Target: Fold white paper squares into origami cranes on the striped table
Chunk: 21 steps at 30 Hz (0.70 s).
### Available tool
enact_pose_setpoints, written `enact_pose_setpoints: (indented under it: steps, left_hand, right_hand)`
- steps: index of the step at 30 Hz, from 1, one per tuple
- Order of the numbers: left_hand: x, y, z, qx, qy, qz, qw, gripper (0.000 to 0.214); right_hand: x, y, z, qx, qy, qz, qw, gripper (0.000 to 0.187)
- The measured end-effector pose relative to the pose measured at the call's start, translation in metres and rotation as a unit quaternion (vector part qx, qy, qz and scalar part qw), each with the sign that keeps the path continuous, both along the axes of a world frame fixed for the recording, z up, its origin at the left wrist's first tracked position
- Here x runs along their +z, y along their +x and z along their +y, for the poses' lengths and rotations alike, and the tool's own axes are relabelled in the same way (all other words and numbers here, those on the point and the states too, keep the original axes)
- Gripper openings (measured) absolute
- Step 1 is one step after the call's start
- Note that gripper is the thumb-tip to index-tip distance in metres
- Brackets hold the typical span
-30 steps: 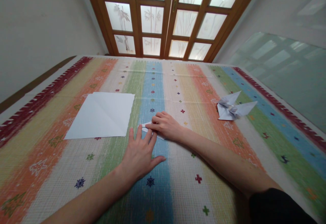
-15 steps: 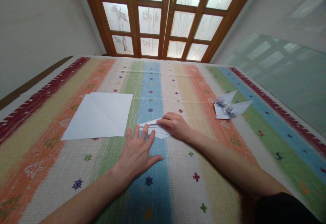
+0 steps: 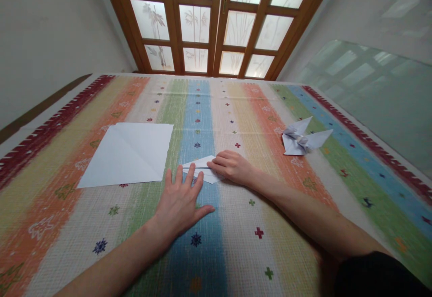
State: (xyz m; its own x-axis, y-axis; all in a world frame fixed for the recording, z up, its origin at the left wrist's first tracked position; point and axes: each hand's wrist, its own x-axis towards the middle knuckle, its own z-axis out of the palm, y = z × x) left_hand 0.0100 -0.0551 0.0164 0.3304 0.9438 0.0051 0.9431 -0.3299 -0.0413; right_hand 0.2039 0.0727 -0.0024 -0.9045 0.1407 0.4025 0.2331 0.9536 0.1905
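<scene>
**A:** Where are the two hands?

**B:** The left hand [image 3: 180, 200] lies palm down on the table [image 3: 236, 252] with its fingers spread. The tips of its longer fingers rest on the near edge of a small folded piece of white paper [image 3: 204, 164]. The right hand [image 3: 232, 167] reaches in from the right with its fingers bent, their tips pressed onto the right end of the same piece. Its thumb is hidden, so I cannot tell whether it pinches a flap or only presses down.

**A:** And the paper itself?

**B:** It is a slim, angular shape lying flat between the two hands. It sits on the blue stripe of the many-coloured striped woven cloth [image 3: 256, 108] that covers the table.

**A:** How would it handle?

**B:** I judge it very light and thin. The stacked layers should make it a little stiffer than a single sheet. Even so, it would likely bend, crease or tear easily, and it could slide on the cloth. The best hold looks like a folded edge or a corner, taken between thumb and fingertip. It could also be pinned flat from above.

**A:** What lies around it?

**B:** Near it on the left, but not touching, is a large white sheet of paper with a diagonal crease [image 3: 130, 153]. Well apart on the right is a white folded paper figure with pointed wings [image 3: 300, 140]. Beyond the far edge of the table stand wooden-framed frosted glass doors [image 3: 202, 22].
</scene>
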Motion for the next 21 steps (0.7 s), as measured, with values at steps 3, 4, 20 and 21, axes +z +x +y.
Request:
enact_pose_setpoints:
  steps: [3,4,20,21]
  left_hand:
    - [0.002,0.0,0.0,-0.002,0.0,0.002,1.0,0.085]
    - [0.002,0.0,0.0,-0.002,0.001,0.003,1.0,0.086]
    - [-0.011,-0.009,0.01,-0.084,0.003,-0.03,0.996,0.087]
    - [-0.012,-0.009,0.011,-0.086,0.001,-0.035,0.996,0.087]
  right_hand:
    - [-0.002,0.007,0.001,0.0,0.0,0.003,1.0,0.033]
    - [-0.002,0.009,0.001,0.001,-0.001,0.005,1.0,0.032]
    - [0.0,0.011,0.001,-0.017,-0.063,-0.004,0.998,0.021]
    - [-0.001,0.011,0.001,-0.018,-0.081,0.003,0.997,0.021]
